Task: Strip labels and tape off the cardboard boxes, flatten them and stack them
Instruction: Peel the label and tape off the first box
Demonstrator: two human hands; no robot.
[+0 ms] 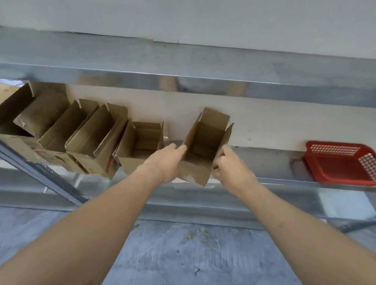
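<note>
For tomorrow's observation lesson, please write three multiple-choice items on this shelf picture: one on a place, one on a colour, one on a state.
1. Where does the basket stand relative to the box that the hands hold?
A. to its right, on the same shelf
B. inside it
C. on the floor

2. What colour is the basket?
A. blue
B. red
C. green

3. How is the held box?
A. flattened
B. taped shut
C. open at the top

Key: 1 A, the basket sits at the right end of the shelf. 2 B, its plastic is red. 3 C, the box between the left hand and right hand has its flaps up.
</note>
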